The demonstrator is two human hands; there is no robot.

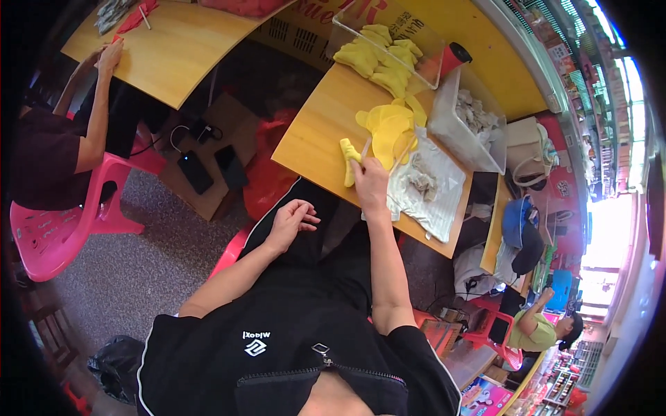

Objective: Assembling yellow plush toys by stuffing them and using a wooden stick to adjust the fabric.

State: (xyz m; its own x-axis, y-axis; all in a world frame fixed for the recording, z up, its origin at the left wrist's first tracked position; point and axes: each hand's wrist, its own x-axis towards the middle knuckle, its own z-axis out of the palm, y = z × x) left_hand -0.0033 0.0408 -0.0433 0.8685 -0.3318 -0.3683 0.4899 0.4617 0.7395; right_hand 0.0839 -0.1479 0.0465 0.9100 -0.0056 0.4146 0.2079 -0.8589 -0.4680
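Note:
My right hand (372, 182) is at the front edge of a wooden table, its fingers closed on a small, narrow, stuffed-looking yellow cloth piece (347, 156). A thin pale stick (366, 147) shows just beyond those fingers; whether they touch it I cannot tell. Flat yellow cloth pieces (390, 128) lie in a loose pile past the hand. Beside them, to the right, a white cloth (444, 197) is spread with a clump of greyish stuffing (420, 182) on it. Over my lap, away from the table, hangs my left hand (294, 220), fingers loosely bent and apart, holding nothing.
A clear bin (423, 66) of yellow stuffed pieces and another clear bin (485, 142) of greyish stuffing stand on the table (316, 128). A co-worker sits on a pink chair (59, 232) at the left table (166, 52). Phones (195, 173) lie on a low board between.

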